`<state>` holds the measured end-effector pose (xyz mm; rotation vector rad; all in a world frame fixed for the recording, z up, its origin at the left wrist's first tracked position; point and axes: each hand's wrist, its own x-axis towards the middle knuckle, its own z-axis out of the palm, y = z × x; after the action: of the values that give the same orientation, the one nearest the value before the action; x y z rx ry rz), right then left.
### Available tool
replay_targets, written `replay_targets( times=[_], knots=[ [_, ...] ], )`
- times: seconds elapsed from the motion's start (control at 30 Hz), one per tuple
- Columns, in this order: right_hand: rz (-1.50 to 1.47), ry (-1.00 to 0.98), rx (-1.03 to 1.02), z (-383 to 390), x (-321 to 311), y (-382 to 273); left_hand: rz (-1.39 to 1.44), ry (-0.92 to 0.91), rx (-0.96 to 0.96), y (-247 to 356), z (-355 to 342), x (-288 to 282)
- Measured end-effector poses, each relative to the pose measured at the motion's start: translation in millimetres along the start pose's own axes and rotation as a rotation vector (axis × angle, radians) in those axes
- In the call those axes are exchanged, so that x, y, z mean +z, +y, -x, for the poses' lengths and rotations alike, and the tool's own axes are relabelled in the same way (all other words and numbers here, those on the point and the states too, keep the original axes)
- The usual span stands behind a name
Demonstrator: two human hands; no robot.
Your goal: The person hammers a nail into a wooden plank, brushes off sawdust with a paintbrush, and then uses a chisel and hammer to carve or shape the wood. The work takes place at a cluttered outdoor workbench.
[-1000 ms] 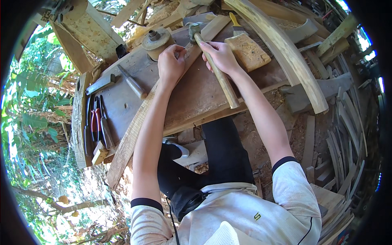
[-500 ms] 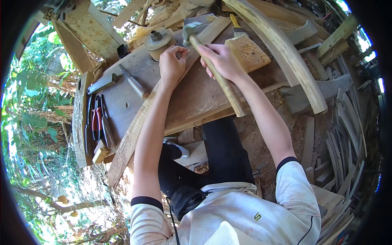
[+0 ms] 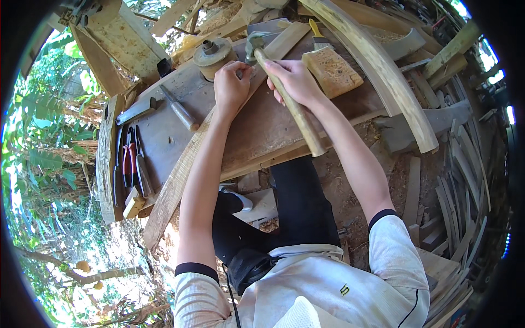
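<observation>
My right hand (image 3: pixel 295 83) is wrapped round the wooden handle of a hammer (image 3: pixel 299 119). Its metal head points away from me and sits just right of my left fingertips, above a long flat wooden strip (image 3: pixel 183 172). That strip lies slantwise across the workbench (image 3: pixel 257 128), running out past the near left edge. My left hand (image 3: pixel 232 86) rests on the strip with thumb and fingers pinched together; whatever is between them is too small to make out. Just beyond my left hand stands a round wooden block (image 3: pixel 213 61) with a dark metal piece on top.
A wood-handled chisel (image 3: pixel 180 108), a hand plane (image 3: pixel 136 111) and red-handled pliers (image 3: pixel 130 158) lie on the left. A rough wood block (image 3: pixel 333 71) and a yellow-handled brush (image 3: pixel 315 31) lie at the right. A curved beam (image 3: pixel 383 76) hangs past the bench's right side.
The hammer has come down slightly and its handle end has shifted a little to the left. Its head, blurred before, now shows sharp. My left hand has stayed in place.
</observation>
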<state>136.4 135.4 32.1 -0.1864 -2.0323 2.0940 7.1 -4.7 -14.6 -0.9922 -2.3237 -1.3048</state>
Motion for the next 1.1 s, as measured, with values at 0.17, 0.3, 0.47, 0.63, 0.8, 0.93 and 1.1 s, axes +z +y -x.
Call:
replay_targets(
  times=[0.17, 0.3, 0.47, 0.63, 0.8, 0.93, 1.1],
  knots=[
    [-0.023, -0.014, 0.002, -19.9, -6.6, 5.7, -0.033, 0.024, 0.074, -4.7, -0.2, -0.3],
    [-0.033, 0.039, 0.039, -26.0, -13.0, 22.5, -0.036, -0.022, 0.045, -1.6, -0.5, -0.5],
    [0.011, -0.031, 0.028, -26.6, -14.1, 29.0, -0.066, 0.008, 0.012, 1.1, 0.2, -0.6],
    [-0.008, -0.016, 0.024, -26.9, -12.8, 30.1, 0.062, 0.038, -0.064, 1.3, 0.8, -4.1],
    [0.005, -0.017, 0.013, -26.5, -11.2, 28.7, -0.012, 0.024, -0.051, -0.6, 1.3, -6.3],
    [0.003, -0.012, 0.009, -25.4, -13.1, 29.1, -0.024, 0.019, -0.029, -1.9, 1.7, -2.4],
    [-0.011, 0.003, 0.003, -24.8, -11.0, 28.6, -0.039, 0.023, -0.001, -4.0, 2.1, -1.9]
  ],
)
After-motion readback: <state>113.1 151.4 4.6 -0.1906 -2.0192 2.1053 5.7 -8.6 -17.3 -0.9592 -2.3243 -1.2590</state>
